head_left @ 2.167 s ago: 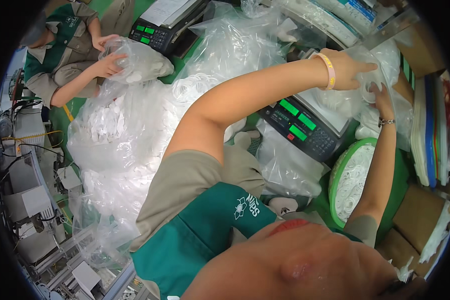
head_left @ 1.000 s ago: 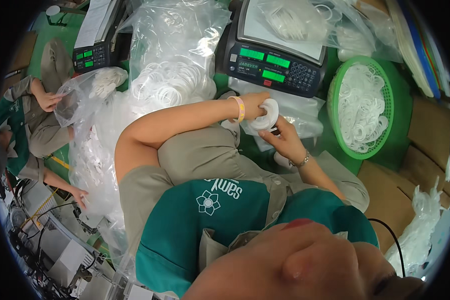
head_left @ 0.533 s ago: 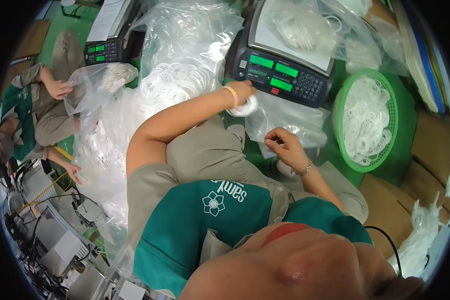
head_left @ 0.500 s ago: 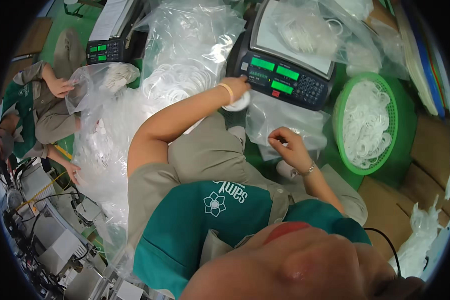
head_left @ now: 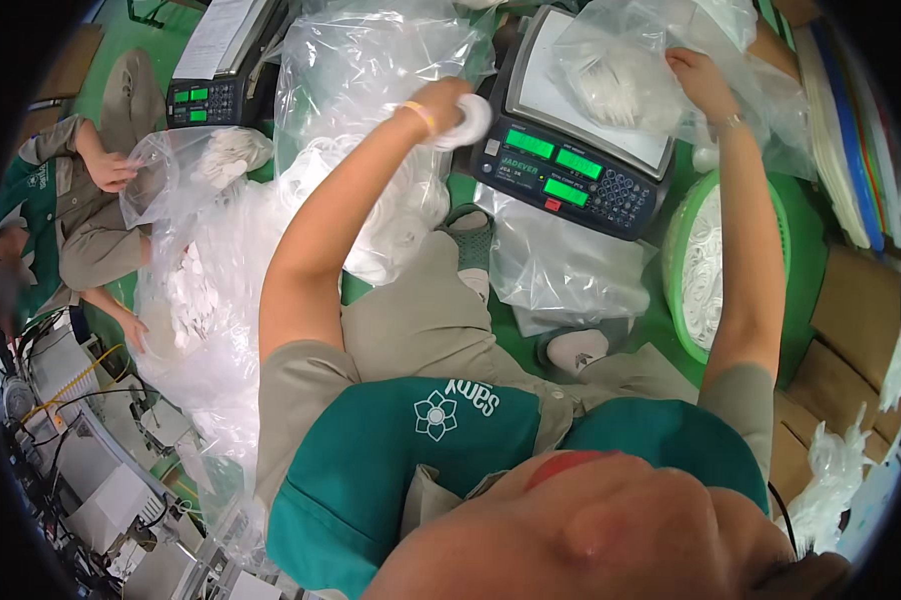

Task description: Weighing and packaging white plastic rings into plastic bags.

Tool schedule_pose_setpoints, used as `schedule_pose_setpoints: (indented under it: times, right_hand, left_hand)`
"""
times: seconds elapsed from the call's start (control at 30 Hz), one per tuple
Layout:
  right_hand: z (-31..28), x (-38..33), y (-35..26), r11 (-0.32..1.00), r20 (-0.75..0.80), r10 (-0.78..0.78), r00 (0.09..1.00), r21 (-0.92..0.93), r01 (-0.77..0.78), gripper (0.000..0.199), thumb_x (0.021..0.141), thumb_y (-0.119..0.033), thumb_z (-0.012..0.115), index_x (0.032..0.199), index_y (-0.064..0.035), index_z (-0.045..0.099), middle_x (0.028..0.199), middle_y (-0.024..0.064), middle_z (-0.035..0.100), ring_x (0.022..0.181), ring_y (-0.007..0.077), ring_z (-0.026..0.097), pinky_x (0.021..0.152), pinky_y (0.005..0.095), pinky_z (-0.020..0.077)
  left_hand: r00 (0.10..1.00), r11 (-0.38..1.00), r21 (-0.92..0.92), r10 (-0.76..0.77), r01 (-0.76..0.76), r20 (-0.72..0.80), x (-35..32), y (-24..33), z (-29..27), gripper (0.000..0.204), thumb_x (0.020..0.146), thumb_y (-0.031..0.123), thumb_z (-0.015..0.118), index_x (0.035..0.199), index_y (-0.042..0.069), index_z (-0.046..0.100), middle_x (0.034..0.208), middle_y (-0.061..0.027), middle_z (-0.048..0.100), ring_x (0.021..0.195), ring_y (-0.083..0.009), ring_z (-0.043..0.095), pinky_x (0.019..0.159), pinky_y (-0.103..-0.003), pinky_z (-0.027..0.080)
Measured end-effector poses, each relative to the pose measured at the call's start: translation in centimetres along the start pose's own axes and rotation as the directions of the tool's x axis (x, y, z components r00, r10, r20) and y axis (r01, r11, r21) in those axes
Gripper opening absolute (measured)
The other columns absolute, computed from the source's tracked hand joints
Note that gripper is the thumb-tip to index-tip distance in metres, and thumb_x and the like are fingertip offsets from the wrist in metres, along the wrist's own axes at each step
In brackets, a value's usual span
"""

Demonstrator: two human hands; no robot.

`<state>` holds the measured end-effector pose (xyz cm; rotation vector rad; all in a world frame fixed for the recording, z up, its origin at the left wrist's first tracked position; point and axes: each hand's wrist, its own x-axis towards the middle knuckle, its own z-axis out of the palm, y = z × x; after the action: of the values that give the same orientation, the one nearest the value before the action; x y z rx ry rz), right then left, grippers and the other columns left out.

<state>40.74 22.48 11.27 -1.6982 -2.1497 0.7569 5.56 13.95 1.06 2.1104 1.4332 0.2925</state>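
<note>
Holding a stack of white plastic rings (head_left: 479, 126) in the left hand (head_left: 441, 98), with fingers wrapped closely round one side and the outer edge facing right. Positioned in view between the large clear sack (head_left: 386, 45) of loose rings and the console of the digital scale (head_left: 611, 195), just beside the near left corner; cannot tell how high above. Reaching with the right hand (head_left: 699, 80) to the loose film of the clear plastic bag (head_left: 611, 88), with fingertips bent and nearly together; cannot tell whether pinched on the film or merely against it. Noting white contents in that bag, lying on the scale platform (head_left: 543, 62). For good handling, judged best: grip the stack across its full thickness, to stop outer rings from slipping; take the film by its edge only, lifting gently to avoid dragging the bag off the platform. Bear no weight on the platform, so as not to disturb the reading. Mind the right forearm, passing over the green basket (head_left: 675, 285) of rings.
</note>
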Motion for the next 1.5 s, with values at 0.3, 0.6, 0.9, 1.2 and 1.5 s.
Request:
schedule_pose_setpoints:
  times: [0.3, 0.6, 0.9, 1.2, 1.5]
  right_hand:
    - [7.7, 5.4, 7.0, 0.776, 0.267, 0.269, 0.925, -0.629, -0.044, 0.036, 0.079, -0.031, 0.037, 0.099, -0.0097, 0.058, 0.109, 0.0155, 0.053, 0.102, 0.0291, 0.05, 0.088, 0.0385, 0.0371]
    - [-3.0, 3.5, 1.2, 0.716, -0.062, -0.099, 0.993, -0.697, 0.027, 0.035, 0.075, -0.03, 0.051, 0.097, -0.004, 0.057, 0.095, 0.0163, 0.057, 0.086, 0.0329, 0.053, 0.072, 0.0356, 0.0422]
    - [-6.5, 1.8, -2.2, 0.944, -0.281, -0.07, 0.957, -0.328, -0.027, 0.043, 0.078, -0.036, 0.049, 0.101, -0.0006, 0.054, 0.088, 0.0185, 0.059, 0.082, 0.033, 0.055, 0.071, 0.0364, 0.0418]
    - [-6.7, -0.6, -1.6, 0.944, -0.421, 0.105, 0.901, 0.327, 0.043, 0.025, 0.079, -0.024, 0.052, 0.084, 0.0001, 0.057, 0.074, 0.0056, 0.06, 0.06, 0.0178, 0.055, 0.058, 0.0294, 0.0435]
    - [-6.6, -12.5, -2.5, 0.355, -0.126, 0.221, 0.967, 0.934, 0.041, 0.021, 0.087, -0.012, 0.042, 0.103, 0.0007, 0.046, 0.098, 0.0091, 0.056, 0.085, 0.0171, 0.056, 0.075, 0.0321, 0.0469]
  left_hand:
    - [0.915, 0.924, -0.347, 0.273, -0.163, 0.297, 5.3, 11.4, 3.1, 0.036, 0.071, 0.006, 0.044, 0.105, 0.012, 0.054, 0.107, -0.0141, 0.051, 0.103, -0.0296, 0.047, 0.087, -0.031, 0.036]
    - [0.949, 0.922, -0.339, 0.259, -0.187, 0.18, 6.7, 11.6, 2.8, 0.04, 0.07, 0.01, 0.048, 0.106, 0.025, 0.055, 0.113, -0.0181, 0.048, 0.101, -0.0328, 0.049, 0.087, -0.036, 0.039]
    - [0.943, 0.961, -0.261, 0.163, -0.085, 0.291, 3.3, 11.2, 1.6, 0.035, 0.071, 0.007, 0.046, 0.104, 0.015, 0.055, 0.114, -0.0132, 0.05, 0.111, -0.0317, 0.041, 0.089, -0.034, 0.035]
    - [0.97, 0.865, -0.496, 0.177, -0.074, 0.165, 0.5, 11.1, 3.1, 0.027, 0.072, -0.001, 0.045, 0.096, 0.005, 0.055, 0.085, -0.0116, 0.06, 0.079, -0.0196, 0.056, 0.07, -0.027, 0.043]
    - [0.897, -0.205, -0.876, 0.182, 0.436, 0.403, -4.6, 15.8, 4.2, 0.047, 0.077, 0.01, 0.06, 0.118, 0.006, 0.037, 0.096, -0.0057, 0.057, 0.059, -0.0052, 0.05, 0.047, -0.019, 0.04]
